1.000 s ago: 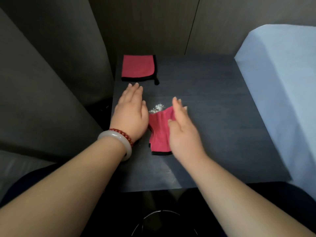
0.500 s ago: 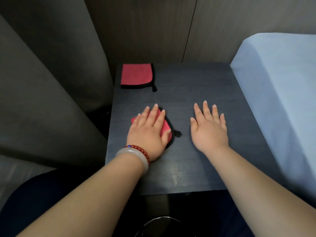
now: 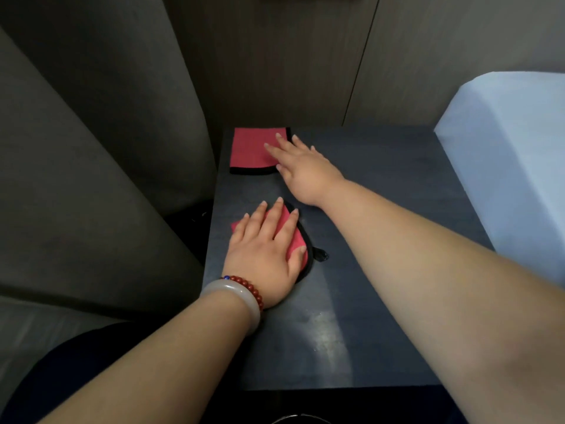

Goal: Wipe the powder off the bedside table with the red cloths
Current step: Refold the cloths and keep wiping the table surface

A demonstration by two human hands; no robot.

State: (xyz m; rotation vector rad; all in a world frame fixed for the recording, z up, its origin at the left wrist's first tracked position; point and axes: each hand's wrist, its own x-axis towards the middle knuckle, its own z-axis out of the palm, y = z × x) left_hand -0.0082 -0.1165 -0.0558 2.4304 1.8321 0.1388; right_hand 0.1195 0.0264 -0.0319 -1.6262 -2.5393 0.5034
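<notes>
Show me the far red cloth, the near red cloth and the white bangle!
Far cloth (image 3: 249, 149), head view: the middle of its red face.
Near cloth (image 3: 297, 232), head view: the red strip showing beside its black hem.
Bangle (image 3: 235, 296), head view: its top curve on the wrist.

- Dark blue-grey rectangular bedside table top (image 3: 391, 154), matte, with a pale sheen near its front edge.
- Flat red cloth with black trim (image 3: 247, 154) at the far left corner.
- Second red, black-edged cloth (image 3: 299, 235), rumpled, left of centre.
</notes>
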